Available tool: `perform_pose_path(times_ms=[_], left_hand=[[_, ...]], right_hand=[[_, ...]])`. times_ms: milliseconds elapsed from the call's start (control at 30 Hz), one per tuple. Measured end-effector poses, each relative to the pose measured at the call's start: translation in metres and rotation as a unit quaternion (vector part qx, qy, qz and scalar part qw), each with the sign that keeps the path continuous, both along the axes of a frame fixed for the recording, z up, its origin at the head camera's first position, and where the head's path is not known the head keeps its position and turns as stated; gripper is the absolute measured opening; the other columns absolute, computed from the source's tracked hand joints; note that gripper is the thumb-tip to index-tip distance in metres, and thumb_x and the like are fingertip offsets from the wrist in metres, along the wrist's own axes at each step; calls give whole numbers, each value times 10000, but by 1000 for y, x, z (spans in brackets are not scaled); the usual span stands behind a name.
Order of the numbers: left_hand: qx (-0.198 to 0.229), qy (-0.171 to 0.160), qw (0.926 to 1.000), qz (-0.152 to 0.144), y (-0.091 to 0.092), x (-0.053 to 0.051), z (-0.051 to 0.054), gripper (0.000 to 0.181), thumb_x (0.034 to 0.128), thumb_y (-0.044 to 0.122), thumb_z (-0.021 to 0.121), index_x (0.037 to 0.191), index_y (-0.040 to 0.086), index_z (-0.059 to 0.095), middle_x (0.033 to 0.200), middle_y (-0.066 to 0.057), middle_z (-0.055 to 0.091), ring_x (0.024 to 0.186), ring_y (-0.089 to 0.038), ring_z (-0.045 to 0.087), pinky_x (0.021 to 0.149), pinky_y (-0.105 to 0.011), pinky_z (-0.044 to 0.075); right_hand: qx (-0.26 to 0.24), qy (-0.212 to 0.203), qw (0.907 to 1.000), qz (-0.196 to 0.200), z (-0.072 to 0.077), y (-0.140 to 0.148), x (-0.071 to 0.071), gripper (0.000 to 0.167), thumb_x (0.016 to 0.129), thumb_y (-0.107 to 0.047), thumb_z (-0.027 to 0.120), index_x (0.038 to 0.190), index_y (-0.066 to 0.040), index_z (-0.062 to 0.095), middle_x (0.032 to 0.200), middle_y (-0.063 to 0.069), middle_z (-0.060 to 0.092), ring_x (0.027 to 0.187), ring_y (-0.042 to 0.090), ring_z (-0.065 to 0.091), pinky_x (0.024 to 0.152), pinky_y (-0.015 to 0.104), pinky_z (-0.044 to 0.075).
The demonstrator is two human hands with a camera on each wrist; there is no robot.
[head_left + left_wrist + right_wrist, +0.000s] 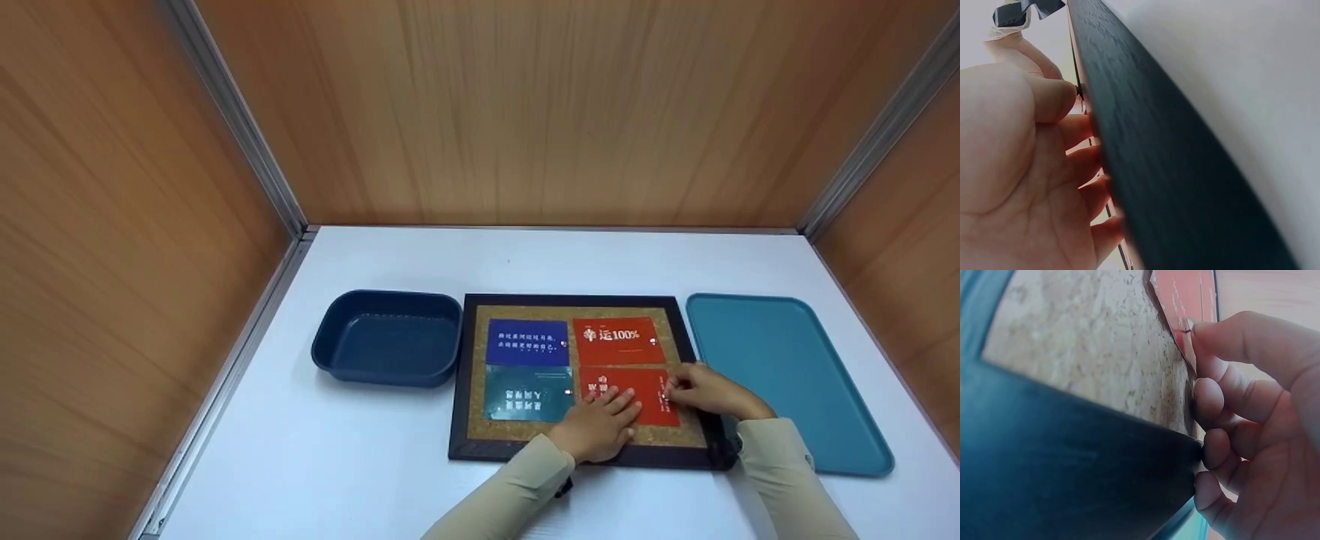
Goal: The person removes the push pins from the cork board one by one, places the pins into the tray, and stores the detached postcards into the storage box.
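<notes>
A dark-framed cork board (pixel 506 430) lies on the table and bears several cards. My left hand (pixel 596 429) rests with straight fingers on the lower right red card (pixel 646 379), its palm over the board's near frame. At that card's right edge my right hand (pixel 711 391) pinches a small pushpin (pixel 1187 330) between thumb and index finger. The other fingers curl beside the frame in the right wrist view. A blue card (pixel 527 355), a green card (pixel 517 381) and an upper red card (pixel 619 351) each have a small pin near the right edge.
Left of the board stands a deep navy tub (pixel 390 349). A flat teal tray (pixel 780 360) lies to the right, close to the frame, partly under the right forearm. Wood-grain panels (pixel 495 112) enclose the white table (pixel 360 465) at the back and sides.
</notes>
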State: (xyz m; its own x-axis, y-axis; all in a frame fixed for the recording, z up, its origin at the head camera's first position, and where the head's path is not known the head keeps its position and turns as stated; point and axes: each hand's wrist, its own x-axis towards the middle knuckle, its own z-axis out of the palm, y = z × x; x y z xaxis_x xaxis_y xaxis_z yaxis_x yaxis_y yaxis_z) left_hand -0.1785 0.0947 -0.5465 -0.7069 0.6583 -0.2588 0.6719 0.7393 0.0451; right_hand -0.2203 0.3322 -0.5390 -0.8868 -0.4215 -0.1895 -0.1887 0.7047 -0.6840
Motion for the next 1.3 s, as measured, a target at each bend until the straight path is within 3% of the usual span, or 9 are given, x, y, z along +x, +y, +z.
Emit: perform_pose_path(times_ms=[733, 1033, 1300], left_hand=[[-41, -97, 9999, 1, -1, 2, 4, 500, 1036, 463, 254, 1522, 383, 167, 1593, 186, 118, 1482, -56, 119, 1207, -257, 182], [-49, -59, 10000, -8, 0, 1, 1, 495, 1039, 461, 237, 1521, 382, 161, 1593, 186, 114, 1481, -54, 120, 1206, -260, 184], [-82, 15, 10000, -18, 0, 1, 1, 499, 1037, 468, 239, 1522, 381, 158, 1593, 187, 117, 1479, -51, 130, 1204, -256, 190]], right_hand=[[-145, 406, 9982, 422, -1, 1, 3, 159, 884, -28, 594, 731, -14, 634, 617, -87, 468, 523, -12, 410, 473, 182, 357], [86, 240, 9993, 255, 1, 1, 2, 155, 899, -69, 597, 750, -42, 630, 662, -43, 481, 570, 37, 420, 502, 194, 359], [257, 11, 9997, 34, 5, 0, 2, 151, 915, -141, 608, 788, -62, 627, 793, 17, 506, 725, 140, 426, 577, 219, 365]])
